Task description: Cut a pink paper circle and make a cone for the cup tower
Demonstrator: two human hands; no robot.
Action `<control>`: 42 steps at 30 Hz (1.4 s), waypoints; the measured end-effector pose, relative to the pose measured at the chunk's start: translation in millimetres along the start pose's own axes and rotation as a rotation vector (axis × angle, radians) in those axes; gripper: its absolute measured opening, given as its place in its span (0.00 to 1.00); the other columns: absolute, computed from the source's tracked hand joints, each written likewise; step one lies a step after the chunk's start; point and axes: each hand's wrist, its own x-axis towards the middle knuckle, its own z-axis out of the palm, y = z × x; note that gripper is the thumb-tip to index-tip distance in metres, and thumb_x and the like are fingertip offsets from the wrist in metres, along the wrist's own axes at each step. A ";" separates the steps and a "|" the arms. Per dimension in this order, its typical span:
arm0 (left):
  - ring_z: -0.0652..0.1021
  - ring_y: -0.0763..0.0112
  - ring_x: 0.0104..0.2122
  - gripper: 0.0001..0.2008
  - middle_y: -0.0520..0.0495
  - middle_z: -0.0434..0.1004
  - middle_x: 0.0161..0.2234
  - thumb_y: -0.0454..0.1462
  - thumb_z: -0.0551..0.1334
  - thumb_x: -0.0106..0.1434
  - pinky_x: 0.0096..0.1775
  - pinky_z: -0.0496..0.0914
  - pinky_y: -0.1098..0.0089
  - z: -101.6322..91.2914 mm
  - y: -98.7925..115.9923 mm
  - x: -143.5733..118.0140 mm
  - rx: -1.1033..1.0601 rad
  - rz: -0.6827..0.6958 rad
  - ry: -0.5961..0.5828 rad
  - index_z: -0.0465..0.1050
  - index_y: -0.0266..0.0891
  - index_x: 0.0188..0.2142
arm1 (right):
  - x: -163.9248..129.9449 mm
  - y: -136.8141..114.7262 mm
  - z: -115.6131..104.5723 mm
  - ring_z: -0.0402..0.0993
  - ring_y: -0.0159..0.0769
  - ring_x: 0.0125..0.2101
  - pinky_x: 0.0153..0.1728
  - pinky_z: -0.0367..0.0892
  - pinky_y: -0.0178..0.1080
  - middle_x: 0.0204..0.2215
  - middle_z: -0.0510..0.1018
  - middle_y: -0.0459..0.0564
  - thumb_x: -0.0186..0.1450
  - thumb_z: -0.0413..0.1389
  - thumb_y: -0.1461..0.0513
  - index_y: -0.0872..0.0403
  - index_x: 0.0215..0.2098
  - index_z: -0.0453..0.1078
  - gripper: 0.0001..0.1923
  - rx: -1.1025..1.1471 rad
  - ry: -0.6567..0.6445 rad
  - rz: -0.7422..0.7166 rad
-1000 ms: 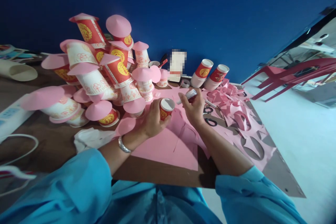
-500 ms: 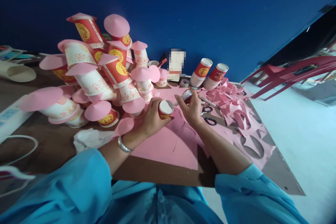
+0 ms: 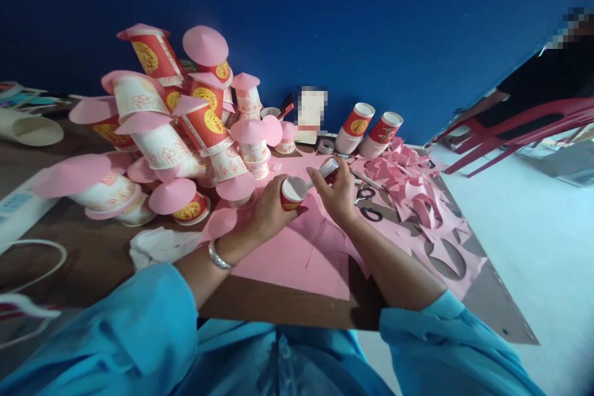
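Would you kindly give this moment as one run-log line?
left hand: holds red cup | right hand: holds white tube near cup | pink paper: on table

Left hand (image 3: pixel 273 215) grips red cup (image 3: pixel 292 197), I see, clock's centre | right hand (image 3: pixel 340 195) at 3 o'clock of it pinches white tube (image 3: pixel 328 167) near rim | pink-hatted cups (image 3: pixel 161 141) heaped at 10 | two cup stacks (image 3: pixel 354 129) at 2 | scissors (image 3: pixel 364 210) at 3
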 end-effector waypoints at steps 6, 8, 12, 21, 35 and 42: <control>0.83 0.54 0.47 0.33 0.46 0.81 0.46 0.38 0.80 0.50 0.46 0.77 0.57 4.8 -4.8 -1.2 -0.023 0.010 0.032 0.65 0.44 0.50 | 1.4 9.9 4.3 0.65 0.33 0.20 0.22 0.64 0.38 0.20 0.67 0.39 0.63 0.65 0.46 0.48 0.31 0.59 0.22 0.065 0.019 0.068; 0.82 0.54 0.48 0.34 0.46 0.80 0.47 0.38 0.79 0.50 0.48 0.77 0.57 5.5 -6.8 -2.2 -0.031 0.027 0.042 0.64 0.45 0.51 | 2.1 13.1 5.1 0.64 0.31 0.19 0.21 0.63 0.37 0.20 0.67 0.37 0.63 0.65 0.46 0.48 0.31 0.60 0.22 0.079 0.015 0.097; 0.80 0.52 0.53 0.33 0.41 0.78 0.52 0.38 0.74 0.56 0.54 0.75 0.53 3.9 -9.6 -4.0 -0.006 0.091 0.059 0.61 0.43 0.56 | 2.9 14.6 4.7 0.65 0.31 0.19 0.21 0.64 0.36 0.20 0.68 0.37 0.63 0.65 0.46 0.49 0.33 0.61 0.21 0.129 0.043 0.122; 0.77 0.52 0.55 0.29 0.38 0.73 0.53 0.35 0.68 0.60 0.56 0.74 0.52 3.0 -9.2 -1.8 -0.034 0.195 0.058 0.60 0.41 0.58 | 0.4 -2.6 -2.0 0.65 0.32 0.21 0.25 0.65 0.38 0.22 0.67 0.39 0.63 0.65 0.51 0.48 0.32 0.60 0.19 0.028 0.000 -0.019; 0.81 0.55 0.48 0.29 0.41 0.78 0.49 0.35 0.71 0.57 0.50 0.77 0.58 0.3 -2.3 -3.2 0.008 0.138 0.006 0.62 0.40 0.55 | 6.1 2.3 -1.5 0.65 0.32 0.21 0.23 0.64 0.38 0.23 0.69 0.40 0.62 0.65 0.43 0.49 0.33 0.61 0.24 0.137 -0.040 0.081; 0.81 0.54 0.50 0.30 0.41 0.79 0.50 0.36 0.74 0.56 0.52 0.76 0.56 -3.1 0.8 -4.3 0.061 0.147 0.038 0.63 0.41 0.54 | 10.6 13.6 0.2 0.65 0.33 0.21 0.24 0.63 0.39 0.21 0.68 0.40 0.62 0.65 0.44 0.49 0.33 0.61 0.23 0.103 -0.044 0.101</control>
